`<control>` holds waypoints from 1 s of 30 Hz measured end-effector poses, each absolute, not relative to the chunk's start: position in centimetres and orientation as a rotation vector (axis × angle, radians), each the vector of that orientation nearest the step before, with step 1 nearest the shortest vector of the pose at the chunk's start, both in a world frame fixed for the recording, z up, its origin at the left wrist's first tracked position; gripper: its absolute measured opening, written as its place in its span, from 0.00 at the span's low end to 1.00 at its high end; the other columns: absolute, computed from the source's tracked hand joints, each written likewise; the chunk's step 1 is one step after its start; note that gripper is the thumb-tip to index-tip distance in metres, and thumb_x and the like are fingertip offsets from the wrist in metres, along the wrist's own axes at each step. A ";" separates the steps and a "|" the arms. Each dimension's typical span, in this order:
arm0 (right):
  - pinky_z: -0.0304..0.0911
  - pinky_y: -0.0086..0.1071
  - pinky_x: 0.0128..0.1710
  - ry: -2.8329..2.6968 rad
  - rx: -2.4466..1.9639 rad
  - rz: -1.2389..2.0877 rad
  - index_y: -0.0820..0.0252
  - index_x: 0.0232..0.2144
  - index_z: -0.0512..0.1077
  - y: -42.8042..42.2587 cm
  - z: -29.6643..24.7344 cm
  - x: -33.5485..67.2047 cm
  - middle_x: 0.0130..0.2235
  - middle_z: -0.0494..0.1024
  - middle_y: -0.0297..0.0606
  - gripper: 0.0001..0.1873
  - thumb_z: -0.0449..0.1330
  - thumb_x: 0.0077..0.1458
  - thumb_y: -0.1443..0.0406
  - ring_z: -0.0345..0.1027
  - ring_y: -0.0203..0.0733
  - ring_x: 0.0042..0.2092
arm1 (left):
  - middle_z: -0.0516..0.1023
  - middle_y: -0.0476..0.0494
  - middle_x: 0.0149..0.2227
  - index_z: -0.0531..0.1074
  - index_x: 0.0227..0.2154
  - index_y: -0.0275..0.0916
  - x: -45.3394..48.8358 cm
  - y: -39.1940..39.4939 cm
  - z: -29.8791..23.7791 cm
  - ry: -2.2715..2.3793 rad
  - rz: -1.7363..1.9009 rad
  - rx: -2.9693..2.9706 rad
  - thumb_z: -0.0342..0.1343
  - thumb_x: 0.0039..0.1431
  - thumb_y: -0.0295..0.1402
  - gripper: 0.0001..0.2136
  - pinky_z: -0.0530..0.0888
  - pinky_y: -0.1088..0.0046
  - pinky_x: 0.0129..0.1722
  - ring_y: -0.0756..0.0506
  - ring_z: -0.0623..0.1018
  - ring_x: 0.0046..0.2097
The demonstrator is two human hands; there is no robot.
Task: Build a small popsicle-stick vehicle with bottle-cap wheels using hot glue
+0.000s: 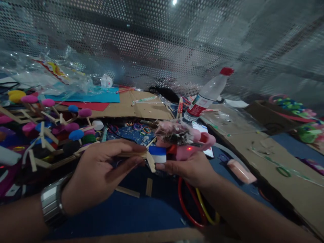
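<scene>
Centrally, the left hand [101, 172], which wears a metal-link watch [52, 200] at the wrist, pinches a flat wooden stick [131, 154] between thumb and fingers. A short cross-slat lies askew near the far end of the stick. At that end sits a round bottle cap [157, 154], blue above and white below, smooth and cylindrical. It lies midway between the two hands, above the blue mat [141, 212]. The right hand [192, 168] curls from beneath around a pink glue gun [202, 143] of glossy moulded plastic, which shows a small red lamp. One of the right hand's fingertips is just beside the cap. A crinkled clear bag [174, 133] rests over the gun.

To the left stands a cluster of stick frames [58, 128] tipped with coloured caps in pink, blue and yellow. Behind them lie a corrugated cardboard sheet [141, 106], thin rubber bands [141, 128] and a clear plastic bottle [207, 94] with a red lid, tilted. Red and yellow loops [194, 206] lie under the right wrist. A perforated metal screen [177, 40] closes the background.
</scene>
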State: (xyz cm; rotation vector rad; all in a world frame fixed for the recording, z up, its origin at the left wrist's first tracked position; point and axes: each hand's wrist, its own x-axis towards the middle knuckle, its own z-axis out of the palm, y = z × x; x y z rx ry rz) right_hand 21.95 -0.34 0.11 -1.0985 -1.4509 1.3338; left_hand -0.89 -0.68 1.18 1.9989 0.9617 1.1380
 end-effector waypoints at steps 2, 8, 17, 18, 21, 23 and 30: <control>0.77 0.41 0.43 -1.430 -1.041 1.355 0.54 0.34 0.82 -0.3 0.3 21.8 0.37 0.86 0.38 0.16 0.78 0.39 0.62 0.80 0.47 0.37 | 0.87 0.48 0.40 0.83 0.39 0.45 -0.9 -0.6 1.1 0.974 1.149 1.998 0.64 0.62 0.35 0.05 0.82 0.80 0.37 0.48 0.86 0.37; 0.77 0.39 0.42 -1.393 -1.033 1.381 0.53 0.35 0.81 -0.2 0.2 21.8 0.34 0.86 0.35 0.18 0.77 0.38 0.64 0.80 0.46 0.37 | 0.87 0.49 0.38 0.84 0.38 0.48 -0.8 -0.5 1.1 1.015 1.167 2.009 0.65 0.61 0.36 0.05 0.82 0.81 0.36 0.48 0.86 0.36; 0.75 0.42 0.49 -1.456 -0.985 1.386 0.53 0.34 0.81 -0.3 0.8 21.8 0.36 0.86 0.34 0.13 0.74 0.42 0.66 0.81 0.47 0.41 | 0.87 0.50 0.37 0.84 0.36 0.49 -0.7 -0.5 1.6 1.040 1.175 2.050 0.65 0.59 0.36 0.04 0.84 0.75 0.35 0.45 0.86 0.35; 0.75 0.42 0.49 -1.459 -0.997 1.374 0.53 0.35 0.81 -0.3 0.8 21.8 0.36 0.86 0.35 0.14 0.74 0.42 0.65 0.81 0.48 0.41 | 0.87 0.50 0.36 0.84 0.36 0.49 -0.7 -0.4 1.6 1.045 1.178 2.053 0.65 0.59 0.36 0.04 0.84 0.75 0.35 0.45 0.86 0.34; 0.77 0.41 0.42 -1.423 -1.051 1.357 0.51 0.35 0.81 -0.3 0.3 22.1 0.34 0.86 0.35 0.17 0.77 0.39 0.64 0.81 0.47 0.38 | 0.87 0.51 0.36 0.84 0.37 0.50 -0.7 -0.4 1.4 1.056 1.184 2.055 0.66 0.59 0.36 0.05 0.84 0.76 0.35 0.46 0.86 0.34; 0.77 0.40 0.39 -1.401 -1.091 1.361 0.51 0.35 0.82 -0.3 -0.1 22.3 0.33 0.85 0.36 0.18 0.78 0.38 0.63 0.80 0.47 0.36 | 0.87 0.51 0.37 0.84 0.38 0.50 -0.8 -0.5 1.3 1.040 1.183 2.055 0.65 0.60 0.35 0.05 0.84 0.77 0.36 0.47 0.86 0.35; 0.75 0.43 0.51 -1.465 -1.077 1.354 0.52 0.38 0.82 -0.4 -0.3 22.4 0.40 0.86 0.38 0.17 0.76 0.41 0.63 0.81 0.49 0.43 | 0.87 0.52 0.38 0.84 0.38 0.50 -0.8 -0.6 1.4 1.001 1.152 2.037 0.65 0.61 0.34 0.05 0.82 0.84 0.36 0.50 0.85 0.36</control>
